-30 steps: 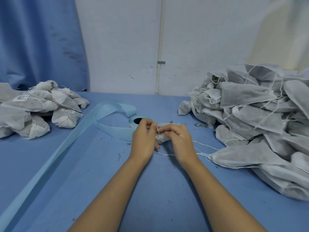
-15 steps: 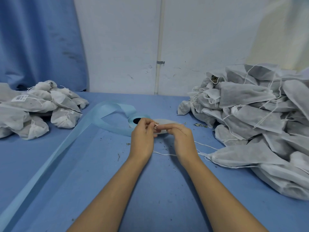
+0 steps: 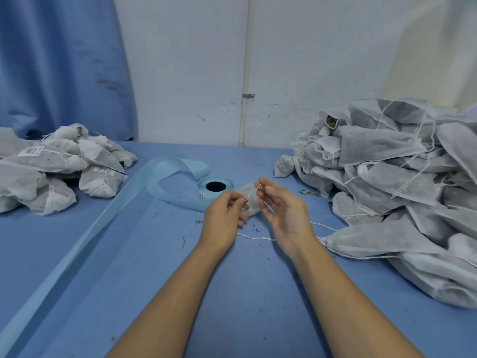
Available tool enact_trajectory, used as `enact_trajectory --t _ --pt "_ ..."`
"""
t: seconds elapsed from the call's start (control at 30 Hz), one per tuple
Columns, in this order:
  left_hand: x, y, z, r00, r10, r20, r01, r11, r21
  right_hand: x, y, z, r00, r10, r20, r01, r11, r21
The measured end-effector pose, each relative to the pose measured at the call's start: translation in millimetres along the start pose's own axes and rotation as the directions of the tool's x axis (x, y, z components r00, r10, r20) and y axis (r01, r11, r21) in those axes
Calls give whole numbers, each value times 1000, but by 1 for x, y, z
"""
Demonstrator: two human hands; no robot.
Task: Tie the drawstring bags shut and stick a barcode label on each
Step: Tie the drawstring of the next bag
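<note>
A small white drawstring bag [image 3: 249,200] lies on the blue table between my two hands. My left hand [image 3: 225,218] pinches one end of its white string just left of the bag. My right hand [image 3: 282,215] is turned palm-in at the bag's right, and its thumb and forefinger pinch the other string end above the bag. The thin string [image 3: 251,193] runs taut between the two hands. Right behind the bag stands the blue label roll [image 3: 215,188].
A large heap of untied white bags [image 3: 402,192] fills the right side; strings from it trail onto the table near my right wrist. Tied, labelled bags [image 3: 56,171] are piled at the left. Pale blue backing tape [image 3: 108,218] runs from the roll toward the near left.
My hands have drawn apart from over the bag, stretching the string between them. My right hand has rolled palm-in. The bag now shows between the hands.
</note>
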State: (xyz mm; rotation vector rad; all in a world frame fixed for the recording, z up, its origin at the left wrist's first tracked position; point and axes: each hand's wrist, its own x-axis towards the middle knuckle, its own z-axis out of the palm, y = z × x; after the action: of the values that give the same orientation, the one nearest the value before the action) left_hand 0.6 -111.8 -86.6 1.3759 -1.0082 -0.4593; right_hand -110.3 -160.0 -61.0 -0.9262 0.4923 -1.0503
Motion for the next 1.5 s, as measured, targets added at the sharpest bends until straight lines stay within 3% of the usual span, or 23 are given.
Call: enact_trajectory --t 0.23,0.33,0.47,0.6,0.67,0.73,0.83,1.0,1.1,1.3,1.5 --pt "-1 0 1 1000 -16 2 16 998 53 0 0 2 1000 -16 -24 18 996 84" --pt "-4 0 0 998 50 26 -54 979 195 -1 -3 2 1000 -9 -25 12 996 91" --pt "-8 -2 -2 981 150 120 -184 912 367 -3 -8 6 999 31 29 -37 978 207" --pt "-5 -2 -3 967 247 64 -233 752 616 -6 -8 11 991 75 110 -106 945 309" --pt "-4 0 -2 933 359 27 -288 699 655 -5 -8 11 989 86 121 -123 930 345" --pt "-3 5 -1 899 437 -38 -354 775 524 -3 -9 9 990 86 112 -123 916 381" --pt "-5 19 -1 911 373 -175 -345 922 174 -1 -9 6 992 66 103 -100 927 363" --pt "-3 38 -5 875 282 -393 -318 948 -28 0 -3 6 994 54 92 -63 993 97" --pt "6 41 -11 877 152 -456 -234 964 -128 0 1 5 996 38 86 -29 994 -105" --pt "13 40 -17 919 -162 -361 2 915 -404 3 7 4 999 40 10 -36 965 -258" --pt "13 44 -18 937 -226 -265 38 823 -566 3 9 5 991 134 20 -133 990 -54"
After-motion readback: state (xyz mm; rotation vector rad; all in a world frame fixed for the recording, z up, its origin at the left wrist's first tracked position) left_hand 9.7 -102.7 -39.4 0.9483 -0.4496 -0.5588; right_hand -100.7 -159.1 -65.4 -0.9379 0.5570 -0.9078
